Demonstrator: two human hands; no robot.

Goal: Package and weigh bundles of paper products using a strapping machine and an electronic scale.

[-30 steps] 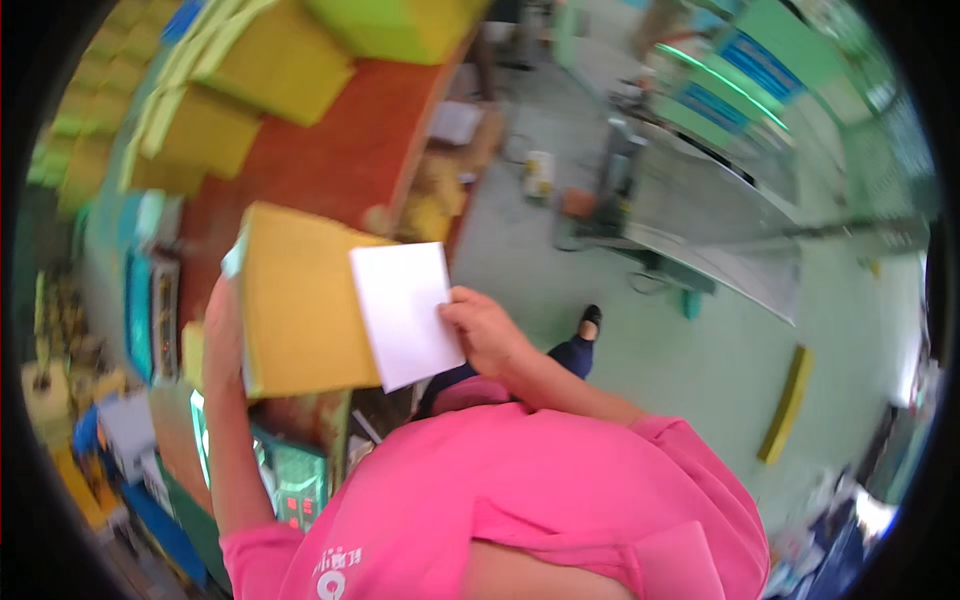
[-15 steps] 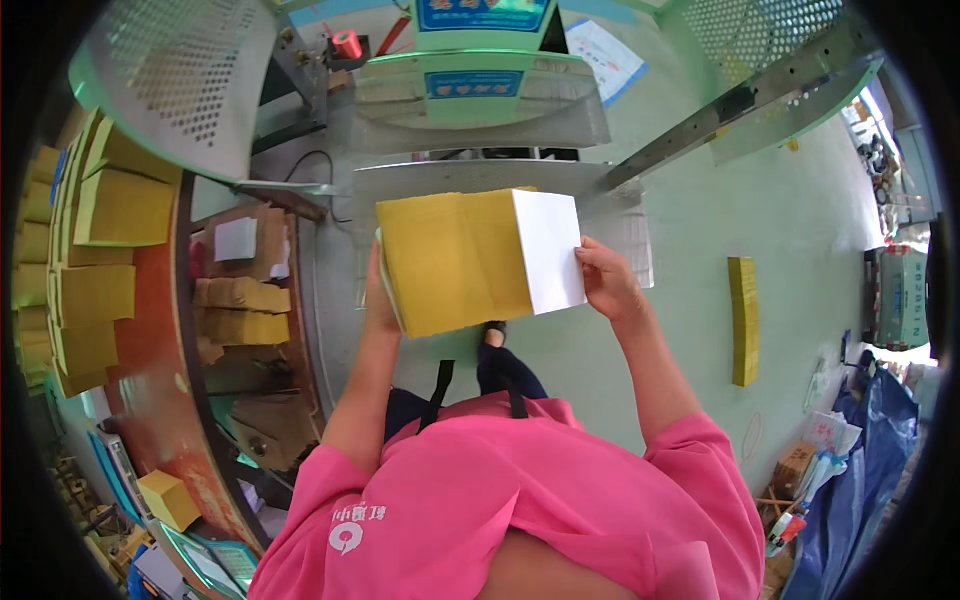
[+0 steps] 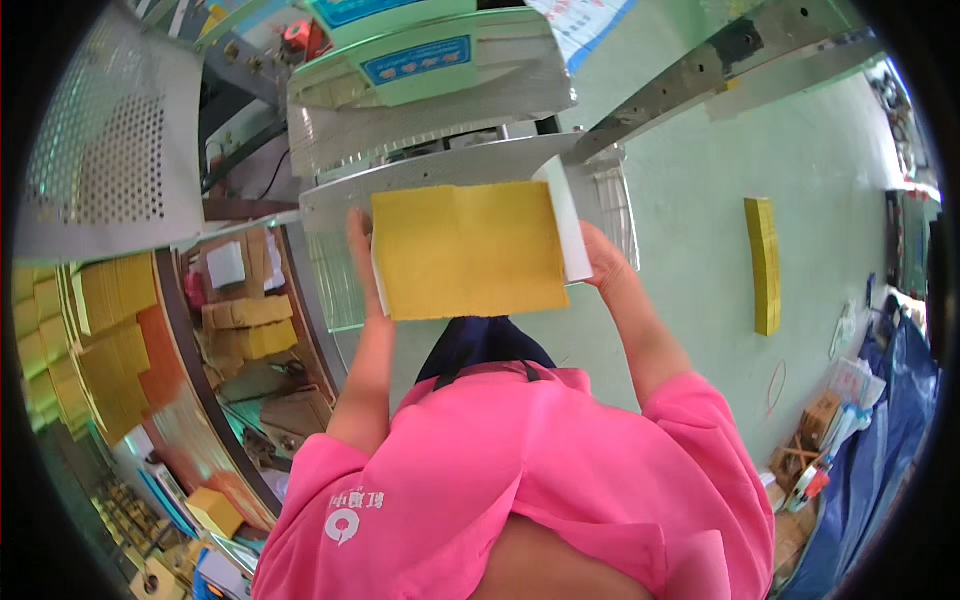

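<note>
Yellow sheets, a thick stack (image 3: pixel 468 250) of them, sit between your two hands just above the metal tray (image 3: pixel 440 175) of the green machine (image 3: pixel 420 60) ahead of you. Your left hand (image 3: pixel 362 250) grasps the stack's left edge, fingers curled along it. Your right hand (image 3: pixel 598 262) clasps the right edge, where a white sheet (image 3: pixel 566 222) lies against the stack. A further yellow pile (image 3: pixel 765 262) lies on the floor, well apart to the right.

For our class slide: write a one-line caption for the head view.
Both hands, left hand and right hand, hold a yellow paper stack at a green machine.
</note>
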